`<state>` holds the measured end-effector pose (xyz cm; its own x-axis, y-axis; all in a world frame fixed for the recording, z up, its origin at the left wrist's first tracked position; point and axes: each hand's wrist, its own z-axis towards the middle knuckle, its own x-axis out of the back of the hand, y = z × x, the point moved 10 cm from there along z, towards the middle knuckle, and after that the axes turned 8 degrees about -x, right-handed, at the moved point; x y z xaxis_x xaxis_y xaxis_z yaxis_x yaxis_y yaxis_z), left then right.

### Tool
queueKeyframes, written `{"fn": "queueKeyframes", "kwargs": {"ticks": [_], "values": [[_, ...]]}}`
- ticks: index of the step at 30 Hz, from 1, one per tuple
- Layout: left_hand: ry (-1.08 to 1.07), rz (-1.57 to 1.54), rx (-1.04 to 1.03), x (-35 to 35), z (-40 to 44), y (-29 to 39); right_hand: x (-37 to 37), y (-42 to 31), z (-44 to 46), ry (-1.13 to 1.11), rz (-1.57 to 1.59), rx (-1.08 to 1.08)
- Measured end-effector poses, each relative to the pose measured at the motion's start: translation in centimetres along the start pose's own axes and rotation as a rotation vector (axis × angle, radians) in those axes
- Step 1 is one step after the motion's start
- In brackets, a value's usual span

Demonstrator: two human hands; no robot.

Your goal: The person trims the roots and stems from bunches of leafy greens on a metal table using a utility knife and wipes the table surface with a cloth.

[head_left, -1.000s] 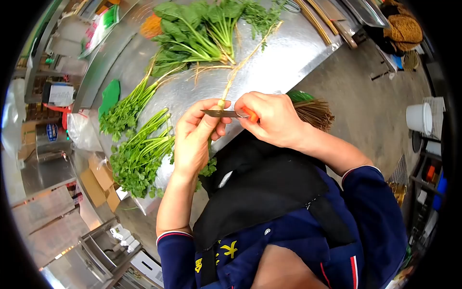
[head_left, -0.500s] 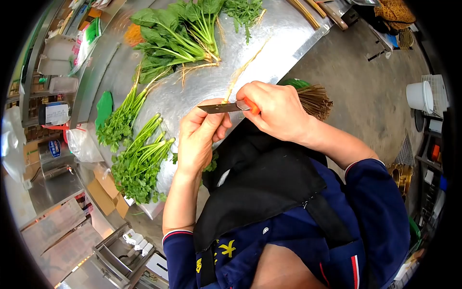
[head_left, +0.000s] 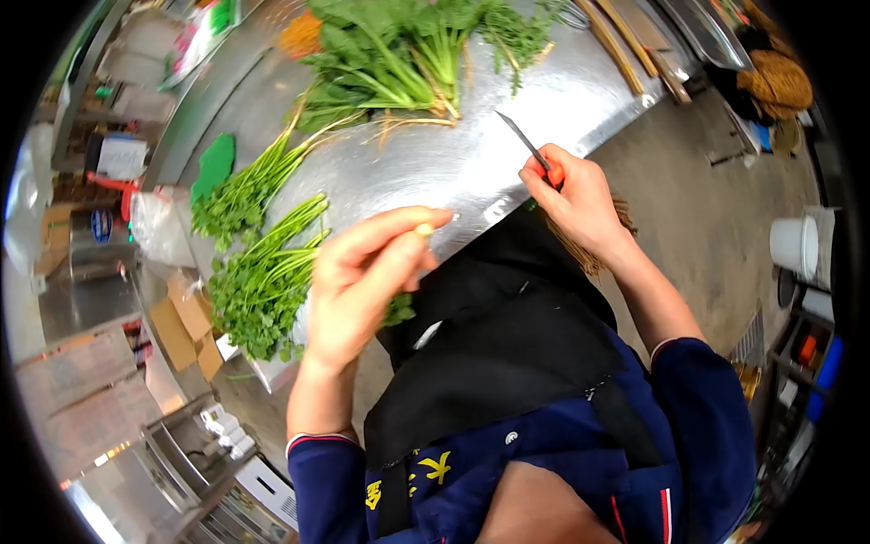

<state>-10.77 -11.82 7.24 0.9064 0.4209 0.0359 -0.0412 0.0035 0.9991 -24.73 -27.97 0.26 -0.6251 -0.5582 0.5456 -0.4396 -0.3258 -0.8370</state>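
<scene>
My left hand [head_left: 362, 272] is closed around a cilantro plant, held over the front edge of the metal table. Its pale cut stem end [head_left: 423, 230] shows between thumb and forefinger, and some leaves [head_left: 399, 311] hang below the hand; the rest is hidden by my fingers. Away to the right, my right hand [head_left: 577, 199] grips a small knife by its orange handle, the dark blade [head_left: 521, 139] pointing up and left over the table. Beside my left hand lies a bunch of cilantro [head_left: 263, 304], with a second bunch of cilantro [head_left: 245, 201] behind it.
Spinach [head_left: 381, 72] with long roots lies on the steel table [head_left: 381, 172], near more leafy greens [head_left: 517, 36]. Wooden sticks [head_left: 621, 50] rest at the right edge. A green cloth-like piece [head_left: 215, 168] and plastic bag [head_left: 161, 227] are left. A bundle of brown bristles [head_left: 575, 247] stands below.
The knife has left the stem, and my right hand has moved right with it. The long pale root is no longer on the held stem. My left hand has turned, exposing the cut end.
</scene>
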Motion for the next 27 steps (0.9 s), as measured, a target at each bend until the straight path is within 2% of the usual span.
{"fn": "queueKeyframes", "kwargs": {"ticks": [3,5,9,11,13,17,18,19,21,23,25,27], "values": [[0.192,0.178,-0.244,7.0,-1.8,5.6,-3.5,1.9,0.4,-0.196,0.349,-0.245],[0.459,0.431,-0.327,11.9,-3.1,8.6,-5.9,2.1,0.6,-0.292,0.451,-0.262],[0.566,0.703,-0.354,17.9,-2.6,7.9,-9.0,1.4,1.1,-0.374,0.455,-0.242],[0.542,0.63,-0.343,19.2,-2.6,7.3,-10.5,1.1,1.4,-0.407,0.413,-0.242],[0.587,0.424,-0.452,20.3,-3.4,8.3,-11.4,0.7,1.4,-0.431,0.384,-0.256],[0.733,0.131,-0.548,25.8,-5.9,9.4,-14.2,2.3,2.2,-0.485,0.348,-0.256],[0.804,0.144,-0.558,27.3,-7.1,9.9,-14.5,2.4,2.2,-0.493,0.358,-0.276],[0.904,0.039,-0.545,29.6,-8.6,9.5,-14.5,2.6,2.2,-0.498,0.366,-0.299],[0.796,-0.341,-0.639,34.4,-11.5,8.8,-14.4,2.8,2.5,-0.505,0.416,-0.33],[0.872,-0.638,-0.697,41.1,-16.4,8.1,-14.5,3.0,2.8,-0.495,0.464,-0.365],[1.052,-0.695,-0.738,45.5,-21.5,9.1,-14.5,3.3,3.0,-0.47,0.506,-0.401],[0.788,-0.684,-0.898,48.7,-25.2,12.3,-14.7,3.5,3.1,-0.477,0.507,-0.41]]}}
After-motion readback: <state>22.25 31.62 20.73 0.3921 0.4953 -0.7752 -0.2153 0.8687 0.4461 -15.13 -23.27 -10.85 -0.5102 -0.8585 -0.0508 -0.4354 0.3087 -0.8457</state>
